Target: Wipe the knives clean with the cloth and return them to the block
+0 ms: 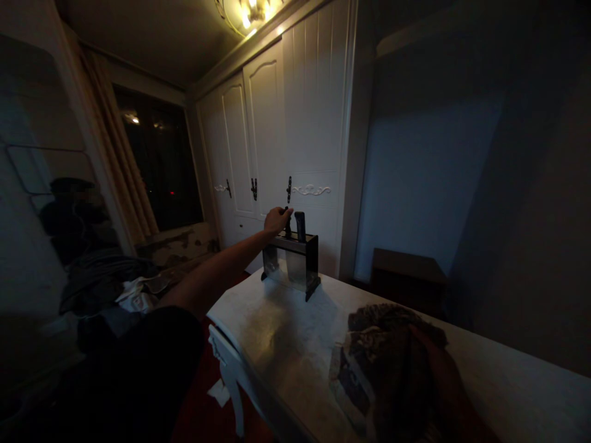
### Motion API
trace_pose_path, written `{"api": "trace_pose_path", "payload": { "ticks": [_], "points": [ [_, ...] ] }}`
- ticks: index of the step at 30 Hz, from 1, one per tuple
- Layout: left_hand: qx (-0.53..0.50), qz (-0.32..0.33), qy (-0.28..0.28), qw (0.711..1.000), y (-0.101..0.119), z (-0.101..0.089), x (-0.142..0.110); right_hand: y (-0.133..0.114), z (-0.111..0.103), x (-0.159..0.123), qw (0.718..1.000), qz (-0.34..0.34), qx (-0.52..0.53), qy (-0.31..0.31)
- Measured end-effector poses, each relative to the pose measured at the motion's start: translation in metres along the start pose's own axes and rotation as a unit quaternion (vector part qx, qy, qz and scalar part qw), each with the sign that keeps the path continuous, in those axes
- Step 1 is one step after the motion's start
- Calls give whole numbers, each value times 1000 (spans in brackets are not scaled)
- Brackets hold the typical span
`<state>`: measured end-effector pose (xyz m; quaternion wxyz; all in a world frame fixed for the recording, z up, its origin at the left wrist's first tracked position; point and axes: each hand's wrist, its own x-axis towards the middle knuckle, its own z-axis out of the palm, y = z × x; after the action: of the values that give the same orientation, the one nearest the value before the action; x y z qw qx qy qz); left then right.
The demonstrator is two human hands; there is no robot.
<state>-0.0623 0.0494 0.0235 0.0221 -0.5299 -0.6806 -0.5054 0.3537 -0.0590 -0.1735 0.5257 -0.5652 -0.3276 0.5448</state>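
My left hand reaches out over a dark-framed knife block with clear sides, standing upright on the table. Its fingers are closed around the top of a black knife handle; the blade sits down in the block. Just right of it, a second knife with a black handle stands in the same block, untouched. Near the table's front right, my right hand grips a bunched brown patterned cloth. The cloth and the dim light hide most of its fingers.
The pale table has a curved leg at its left corner. Behind it are a white wardrobe and a dark brown cabinet. Clothes lie piled at the left, and white paper is on the red floor.
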Motion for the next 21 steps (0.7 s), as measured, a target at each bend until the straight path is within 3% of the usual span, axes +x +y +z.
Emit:
{"api": "trace_pose_path", "payload": {
  "ticks": [12,21],
  "points": [
    [8,-15,1,1000,14,-7,-15,-4,7,-9,998,29,47,3],
    [-22,21,131,991,27,-16,-32,-2,3,-6,998,43,53,-16]
  ]
}}
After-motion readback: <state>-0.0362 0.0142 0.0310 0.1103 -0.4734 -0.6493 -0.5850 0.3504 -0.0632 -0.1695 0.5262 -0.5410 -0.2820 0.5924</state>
